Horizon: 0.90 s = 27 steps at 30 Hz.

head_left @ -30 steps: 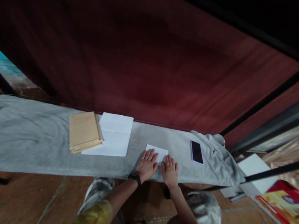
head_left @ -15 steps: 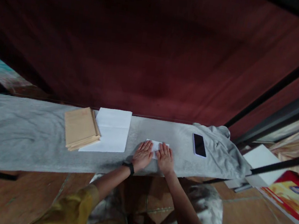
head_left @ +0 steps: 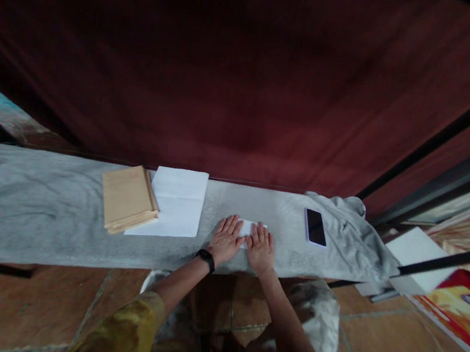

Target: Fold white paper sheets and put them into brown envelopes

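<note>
While the left hand (head_left: pixel 224 242) touches paper (head_left: pixel 246 229), right hand (head_left: pixel 260 251) does.

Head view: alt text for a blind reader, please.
Left hand and right hand rest flat on a small white paper over grey cloth. A brown stack overlaps a larger sheet at left; a phone lies at right.

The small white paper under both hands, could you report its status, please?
Left hand, right hand: palms down on small white paper. Paper partly covered, on grey cloth. Phone right, brown stack left, both apart.
</note>
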### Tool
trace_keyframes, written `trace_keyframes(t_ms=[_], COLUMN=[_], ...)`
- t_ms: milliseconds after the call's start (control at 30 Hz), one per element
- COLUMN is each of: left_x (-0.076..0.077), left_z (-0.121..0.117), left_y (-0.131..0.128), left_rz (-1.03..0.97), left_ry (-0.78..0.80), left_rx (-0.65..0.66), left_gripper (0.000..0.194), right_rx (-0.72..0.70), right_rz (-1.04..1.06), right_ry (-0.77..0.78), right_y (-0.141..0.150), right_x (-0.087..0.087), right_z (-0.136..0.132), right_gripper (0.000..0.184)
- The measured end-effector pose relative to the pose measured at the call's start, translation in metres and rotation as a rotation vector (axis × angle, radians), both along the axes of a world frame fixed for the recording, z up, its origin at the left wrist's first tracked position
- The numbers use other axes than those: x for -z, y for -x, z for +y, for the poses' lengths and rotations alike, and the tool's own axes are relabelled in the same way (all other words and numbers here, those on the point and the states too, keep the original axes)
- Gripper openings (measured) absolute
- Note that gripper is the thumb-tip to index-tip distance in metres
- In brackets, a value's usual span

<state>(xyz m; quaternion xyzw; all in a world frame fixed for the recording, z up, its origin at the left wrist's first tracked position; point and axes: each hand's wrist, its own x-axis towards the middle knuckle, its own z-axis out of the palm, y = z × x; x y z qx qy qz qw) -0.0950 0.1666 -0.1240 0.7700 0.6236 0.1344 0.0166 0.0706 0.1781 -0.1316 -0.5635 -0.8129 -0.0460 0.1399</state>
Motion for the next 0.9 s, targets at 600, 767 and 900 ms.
trace_keyframes(t_ms=[600, 767, 900], left_x=[-0.016, -0.015, -0.015], left_z=[-0.002, -0.003, -0.004], left_y=[-0.004, -0.005, -0.005], left_rz=[0.084, 0.073, 0.063], left_ry=[0.004, -0.001, 0.01], left_rx=[0.124, 0.12, 0.113], left_gripper=[0.053, 0.053, 0.053], right_rx=[-0.01, 0.02, 0.042], right_rz=[0.046, 0.047, 0.051], right_ry=[0.016, 0.009, 0.003], right_y=[-0.001, -0.001, -0.009], right_x=[0.003, 0.004, 0.006], right_z=[-0.005, -0.006, -0.006], right_gripper=[0.054, 0.056, 0.059])
